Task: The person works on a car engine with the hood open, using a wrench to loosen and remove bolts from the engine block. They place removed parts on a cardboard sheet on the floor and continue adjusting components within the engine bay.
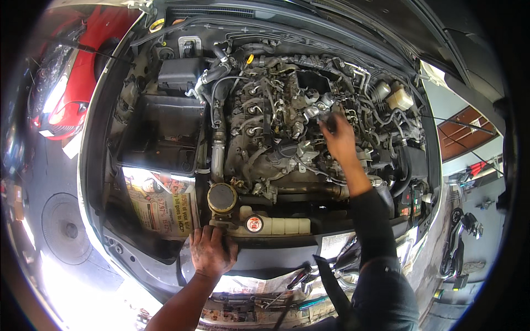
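Note:
The open engine bay of a vehicle spreads out before me, with the bare engine (276, 110) in its middle. My right hand (339, 138) reaches over the engine, its fingers closed around a small dark thing too unclear to name. Just beyond those fingertips sits a silvery metal fitting (317, 110). My left hand (210, 254) rests with bent fingers on the dark front panel (265, 254), below a round-capped filler neck (222, 197). Something dark shows between its thumb and fingers, but I cannot make out what. Beside that hand lies a pale coolant tank (287, 226) with a round cap.
Newspaper sheets (160, 204) cover part of the left side, below an open black box (165, 129). Several hand tools (309, 276) lie on newspaper along the front edge. A red car (83, 83) stands at the far left. A dark strap (331, 281) hangs near my right arm.

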`<state>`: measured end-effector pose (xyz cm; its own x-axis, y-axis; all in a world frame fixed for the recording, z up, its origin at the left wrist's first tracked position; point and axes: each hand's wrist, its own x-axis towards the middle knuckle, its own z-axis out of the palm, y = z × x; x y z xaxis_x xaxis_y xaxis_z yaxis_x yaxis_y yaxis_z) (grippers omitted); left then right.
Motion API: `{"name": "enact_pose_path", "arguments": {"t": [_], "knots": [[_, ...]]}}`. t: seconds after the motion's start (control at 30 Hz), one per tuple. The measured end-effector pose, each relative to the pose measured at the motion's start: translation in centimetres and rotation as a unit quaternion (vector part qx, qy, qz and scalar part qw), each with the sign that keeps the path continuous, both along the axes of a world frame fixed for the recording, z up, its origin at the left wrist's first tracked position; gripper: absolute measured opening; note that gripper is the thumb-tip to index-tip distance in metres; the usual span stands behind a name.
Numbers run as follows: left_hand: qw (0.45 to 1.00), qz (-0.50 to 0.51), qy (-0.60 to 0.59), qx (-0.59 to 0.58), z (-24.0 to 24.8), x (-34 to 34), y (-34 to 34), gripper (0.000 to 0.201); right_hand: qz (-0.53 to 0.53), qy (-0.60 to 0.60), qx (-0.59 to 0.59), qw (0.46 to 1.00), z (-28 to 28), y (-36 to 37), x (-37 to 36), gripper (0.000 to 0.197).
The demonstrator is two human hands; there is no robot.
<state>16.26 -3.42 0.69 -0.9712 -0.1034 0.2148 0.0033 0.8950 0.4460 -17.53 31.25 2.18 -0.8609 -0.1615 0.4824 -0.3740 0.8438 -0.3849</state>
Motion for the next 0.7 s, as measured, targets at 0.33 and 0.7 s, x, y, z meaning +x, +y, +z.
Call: {"name": "enact_pose_path", "arguments": {"t": [0.33, 0.7], "knots": [[1.0, 0.001, 0.008, 0.024, -0.4, -0.2, -0.3, 0.015, 0.094, -0.16, 0.506, 0.843, -2.2, -8.1, -16.3, 0.053], [1.0, -0.004, 0.008, 0.029, -0.6, -0.2, -0.3, 0.019, 0.146, -0.159, 0.49, 0.844, -5.0, -7.8, -19.6, 0.045]]}}
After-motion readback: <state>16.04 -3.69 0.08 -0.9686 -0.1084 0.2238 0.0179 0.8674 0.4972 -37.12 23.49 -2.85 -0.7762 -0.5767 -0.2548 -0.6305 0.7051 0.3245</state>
